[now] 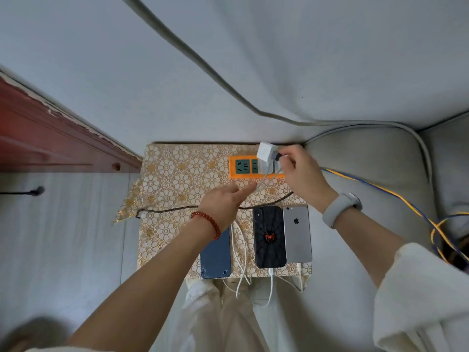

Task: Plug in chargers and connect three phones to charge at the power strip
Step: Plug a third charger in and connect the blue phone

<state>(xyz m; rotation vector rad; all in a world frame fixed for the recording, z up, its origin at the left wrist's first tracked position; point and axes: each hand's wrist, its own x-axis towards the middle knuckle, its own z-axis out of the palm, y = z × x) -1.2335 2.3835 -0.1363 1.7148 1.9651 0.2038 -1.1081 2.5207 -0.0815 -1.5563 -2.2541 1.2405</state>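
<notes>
My left wrist carries a red beaded bracelet (206, 224). Right wrist wears a pale grey band (338, 209) with a rounded tracker body. A loose cream sleeve (421, 298) is pushed up the right forearm. I see light beige trousers (223, 313) below.

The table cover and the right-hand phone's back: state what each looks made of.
Table cover: seemingly a thin vinyl or lace-look sheet, with a glossy gold floral print and a corner drooping limply off the edge. Silver phone: apparently brushed metal, matte grey with a soft even sheen and a dark logo.
</notes>
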